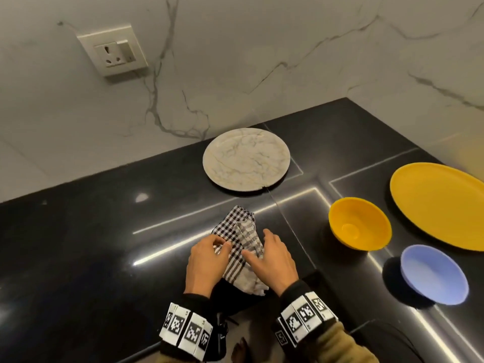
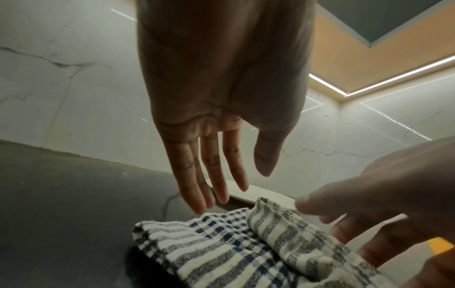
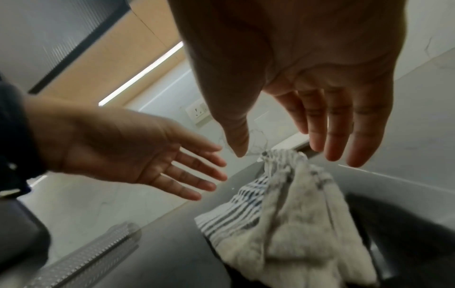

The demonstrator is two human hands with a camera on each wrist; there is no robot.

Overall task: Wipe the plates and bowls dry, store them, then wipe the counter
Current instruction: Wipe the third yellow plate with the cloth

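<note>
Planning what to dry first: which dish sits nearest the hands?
The yellow bowl, just right of the right hand; the blue bowl and both plates lie farther off.

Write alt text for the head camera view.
Two open hands, left hand and right hand, reach for a checked cloth on a black counter. Beyond lies a marbled plate; to the right, a yellow bowl, yellow plate and blue bowl.

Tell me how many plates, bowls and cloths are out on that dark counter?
Plates: 2, a marbled plate and a yellow plate
Bowls: 2, a yellow bowl and a blue bowl
Cloths: 1, a checked cloth lying under both hands
Total: 5
</note>
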